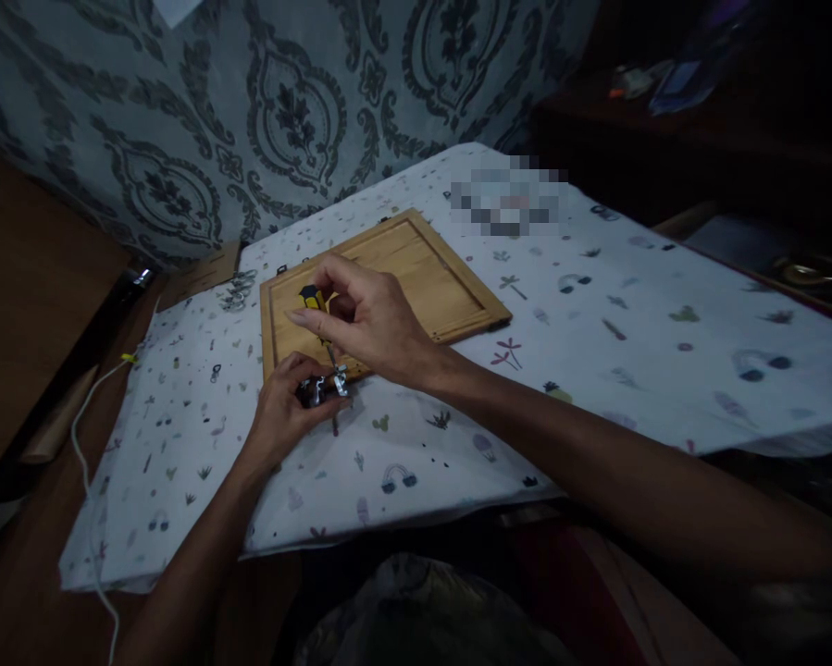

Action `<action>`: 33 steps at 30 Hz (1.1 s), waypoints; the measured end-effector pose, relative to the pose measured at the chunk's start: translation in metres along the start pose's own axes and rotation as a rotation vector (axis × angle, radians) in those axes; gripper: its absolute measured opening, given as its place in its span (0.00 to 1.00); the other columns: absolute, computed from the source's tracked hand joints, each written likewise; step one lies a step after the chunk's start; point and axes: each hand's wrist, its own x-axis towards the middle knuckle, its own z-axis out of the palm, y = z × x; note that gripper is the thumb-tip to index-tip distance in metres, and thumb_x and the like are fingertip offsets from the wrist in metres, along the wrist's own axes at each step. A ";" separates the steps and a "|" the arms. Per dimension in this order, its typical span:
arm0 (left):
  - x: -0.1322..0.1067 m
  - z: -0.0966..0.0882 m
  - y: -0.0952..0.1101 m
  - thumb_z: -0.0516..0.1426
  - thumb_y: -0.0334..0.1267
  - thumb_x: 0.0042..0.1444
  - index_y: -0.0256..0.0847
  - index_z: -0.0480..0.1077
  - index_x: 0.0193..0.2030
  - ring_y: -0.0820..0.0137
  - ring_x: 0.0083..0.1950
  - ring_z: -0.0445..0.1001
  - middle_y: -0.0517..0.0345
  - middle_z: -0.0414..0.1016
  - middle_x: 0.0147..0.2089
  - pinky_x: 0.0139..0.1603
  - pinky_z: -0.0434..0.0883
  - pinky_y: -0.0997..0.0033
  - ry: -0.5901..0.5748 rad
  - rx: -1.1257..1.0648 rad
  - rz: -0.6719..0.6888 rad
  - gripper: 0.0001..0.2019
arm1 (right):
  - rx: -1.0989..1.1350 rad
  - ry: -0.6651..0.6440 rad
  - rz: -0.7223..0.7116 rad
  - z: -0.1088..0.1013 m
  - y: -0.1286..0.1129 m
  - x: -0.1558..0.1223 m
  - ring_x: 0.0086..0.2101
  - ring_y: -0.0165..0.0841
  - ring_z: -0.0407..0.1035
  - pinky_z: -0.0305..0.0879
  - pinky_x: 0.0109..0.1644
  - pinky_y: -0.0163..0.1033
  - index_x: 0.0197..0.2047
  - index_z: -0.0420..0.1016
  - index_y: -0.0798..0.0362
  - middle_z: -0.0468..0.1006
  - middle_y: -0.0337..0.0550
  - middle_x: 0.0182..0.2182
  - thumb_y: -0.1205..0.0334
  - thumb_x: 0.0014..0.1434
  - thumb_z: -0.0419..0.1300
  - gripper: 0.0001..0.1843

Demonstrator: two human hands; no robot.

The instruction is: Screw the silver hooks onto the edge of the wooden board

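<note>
My right hand (370, 319) pinches a screwdriver (311, 298) by its yellow and black handle, between thumb and fingers. The shaft points down onto a shiny metal cabinet hinge (341, 382) at the near left edge of a wooden door panel (426, 273). Around that hinge close the thumb and fingers of my left hand (283, 398), steadying it from the left. The panel lies flat on the table and has a raised border. Any screw under the screwdriver's tip is too small to make out.
A patterned white cloth covers the table (638, 370). Several shiny metal parts (239, 291) lie left of the panel, near a piece of cardboard (200, 276). A white cable (82, 462) hangs along the left edge. Patterned wallpaper rises behind; dark furniture stands right.
</note>
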 end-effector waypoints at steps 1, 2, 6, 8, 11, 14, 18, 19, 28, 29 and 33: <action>0.000 0.000 0.000 0.70 0.45 0.50 0.46 0.78 0.39 0.61 0.44 0.75 0.56 0.76 0.41 0.45 0.71 0.61 0.000 -0.004 0.001 0.12 | 0.007 -0.010 0.000 0.000 -0.001 0.000 0.27 0.25 0.59 0.58 0.28 0.31 0.32 0.60 0.49 0.63 0.30 0.26 0.62 0.60 0.66 0.15; 0.000 0.000 0.000 0.70 0.45 0.50 0.45 0.78 0.39 0.61 0.44 0.75 0.55 0.76 0.41 0.46 0.71 0.60 -0.002 -0.008 0.002 0.12 | 0.017 -0.017 -0.004 0.000 -0.002 0.000 0.27 0.25 0.60 0.59 0.29 0.31 0.32 0.60 0.49 0.64 0.30 0.26 0.63 0.60 0.66 0.15; 0.000 0.001 0.001 0.70 0.47 0.51 0.45 0.78 0.39 0.60 0.46 0.75 0.55 0.76 0.42 0.49 0.70 0.58 -0.006 -0.011 0.000 0.13 | 0.057 -0.082 -0.007 -0.003 -0.003 0.000 0.26 0.24 0.62 0.60 0.29 0.30 0.38 0.67 0.51 0.66 0.31 0.27 0.61 0.63 0.64 0.08; 0.000 0.002 0.001 0.69 0.48 0.52 0.45 0.78 0.39 0.59 0.47 0.75 0.54 0.77 0.42 0.51 0.70 0.57 -0.004 -0.015 0.002 0.12 | 0.082 -0.136 -0.001 -0.003 -0.002 0.000 0.25 0.23 0.63 0.61 0.28 0.29 0.44 0.70 0.51 0.68 0.31 0.28 0.61 0.66 0.61 0.05; 0.000 0.002 0.003 0.68 0.48 0.52 0.45 0.78 0.38 0.58 0.47 0.75 0.54 0.77 0.42 0.52 0.70 0.56 -0.008 -0.022 -0.003 0.12 | 0.141 -0.193 0.010 -0.003 -0.001 0.000 0.23 0.22 0.64 0.62 0.27 0.29 0.46 0.72 0.52 0.71 0.33 0.30 0.61 0.68 0.58 0.06; 0.001 0.001 0.003 0.69 0.48 0.52 0.45 0.78 0.39 0.58 0.47 0.75 0.53 0.77 0.43 0.50 0.70 0.56 -0.015 -0.030 -0.007 0.12 | 0.161 -0.172 0.014 -0.001 0.000 0.000 0.21 0.20 0.62 0.60 0.25 0.28 0.43 0.71 0.53 0.73 0.34 0.33 0.61 0.66 0.60 0.05; 0.001 0.000 0.002 0.70 0.45 0.51 0.44 0.78 0.39 0.60 0.46 0.76 0.55 0.77 0.41 0.49 0.71 0.58 -0.003 -0.016 0.008 0.12 | 0.112 -0.090 -0.030 0.000 0.001 0.002 0.24 0.20 0.60 0.58 0.26 0.28 0.36 0.68 0.53 0.70 0.33 0.31 0.63 0.63 0.63 0.07; 0.000 0.000 0.002 0.70 0.45 0.51 0.44 0.78 0.40 0.60 0.46 0.76 0.56 0.77 0.41 0.49 0.71 0.59 0.001 -0.013 0.010 0.12 | 0.112 -0.083 -0.038 0.000 0.001 0.003 0.25 0.21 0.61 0.58 0.27 0.28 0.35 0.67 0.53 0.68 0.32 0.29 0.63 0.62 0.64 0.08; -0.001 0.001 -0.003 0.70 0.47 0.51 0.44 0.80 0.41 0.61 0.44 0.76 0.54 0.76 0.41 0.47 0.73 0.59 0.001 -0.006 0.002 0.14 | 0.128 -0.097 -0.031 0.000 0.007 0.003 0.23 0.22 0.58 0.55 0.27 0.29 0.39 0.68 0.52 0.65 0.29 0.25 0.63 0.63 0.63 0.06; -0.001 0.001 -0.003 0.70 0.47 0.51 0.44 0.80 0.41 0.61 0.44 0.76 0.54 0.76 0.41 0.47 0.73 0.59 0.003 -0.005 0.003 0.14 | 0.126 -0.097 -0.034 0.000 0.007 0.003 0.23 0.22 0.58 0.55 0.27 0.29 0.40 0.69 0.52 0.65 0.29 0.25 0.63 0.63 0.62 0.05; -0.001 0.001 -0.004 0.70 0.46 0.52 0.43 0.81 0.42 0.62 0.44 0.76 0.54 0.76 0.42 0.47 0.73 0.59 -0.008 -0.006 0.011 0.14 | 0.125 -0.106 -0.029 -0.001 0.009 0.003 0.23 0.22 0.58 0.56 0.27 0.29 0.41 0.71 0.53 0.66 0.29 0.25 0.62 0.63 0.62 0.05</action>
